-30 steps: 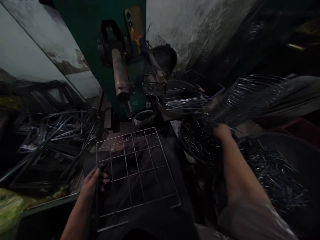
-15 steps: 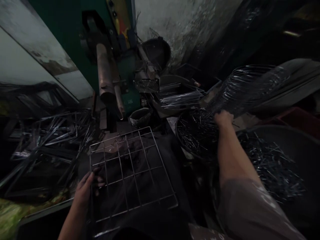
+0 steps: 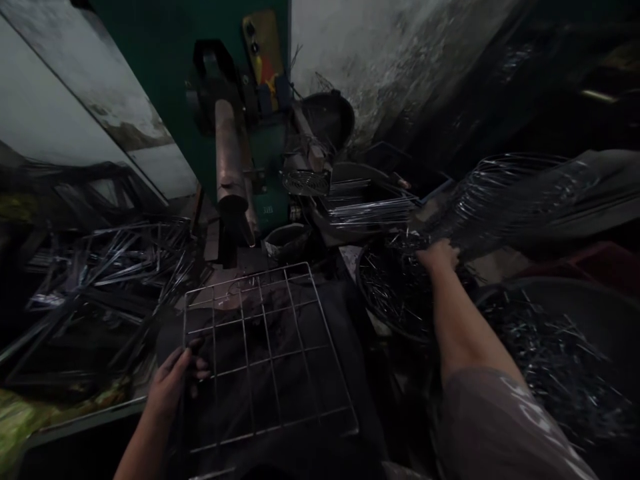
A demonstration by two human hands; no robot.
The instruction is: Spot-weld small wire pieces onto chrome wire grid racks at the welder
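My left hand [image 3: 177, 377] is closed around the left edge of a wire grid rack [image 3: 245, 365], thumb on top and fingers curled under the wire. The rack lies tilted over dark cloth in front of me, its bars crossing in squares. Over the far right side of a dark round basin [image 3: 367, 303] is my right hand [image 3: 440, 257], fingers curled. Short metal wire pieces [image 3: 387, 287] fill that basin. What the right fingers pinch, if anything, is hidden from me.
A green machine [image 3: 273, 207] with a thick metal cylinder [image 3: 231, 157] stands ahead. Wire frames [image 3: 115, 267] pile up on the left. On the right are a larger tub of wire pieces [image 3: 555, 353] and a wire coil [image 3: 495, 190]. Straight rods [image 3: 370, 210] lie behind the basin.
The view has tipped up slightly, so the surroundings sit lower and further right. My right hand has shifted a little toward me and left over the basin. The left hand keeps its hold.
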